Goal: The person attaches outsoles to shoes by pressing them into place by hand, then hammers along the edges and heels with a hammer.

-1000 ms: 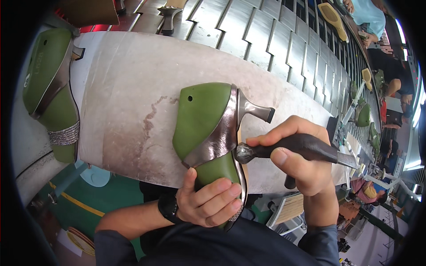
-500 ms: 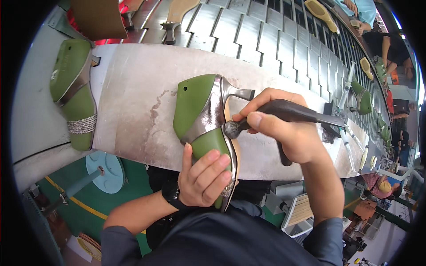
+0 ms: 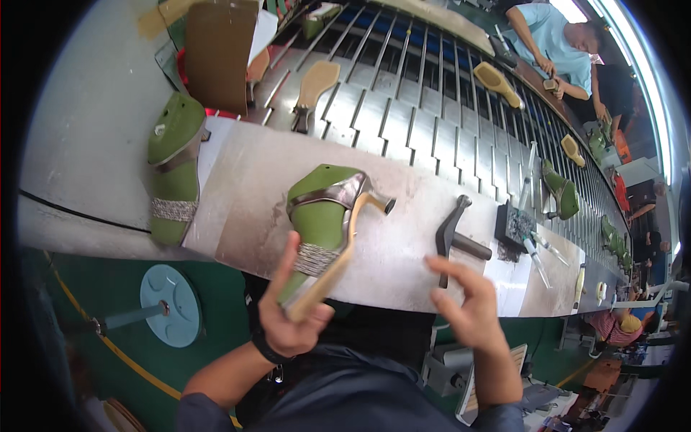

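Observation:
My left hand (image 3: 291, 324) grips the toe end of a high-heeled sandal (image 3: 342, 248). The sandal is on a green plastic last (image 3: 317, 225), with a metallic heel strap, a braided silvery band and a tan sole. Its heel points to the right. Over the table's near edge, my right hand (image 3: 468, 302) is empty with the fingers apart. Just beyond its fingertips lies a hammer (image 3: 448, 234) with a dark curved head and its handle pointing right. A second sandal on a green last (image 3: 173, 173) lies at the table's left.
A dark block (image 3: 515, 225) with syringe-like tubes (image 3: 536, 263) stands right of the hammer. Behind the worktable (image 3: 252, 165) runs a slatted metal conveyor (image 3: 403, 86) carrying tan soles (image 3: 317, 86). A brown cardboard piece (image 3: 219, 57) stands back left. A blue round stool (image 3: 170, 306) is below left. Another person (image 3: 554, 50) works across the conveyor.
The hammer has left my right hand and lies on the table. My left hand has shifted to the toe, and the sandal is tilted with its sole turned more into view.

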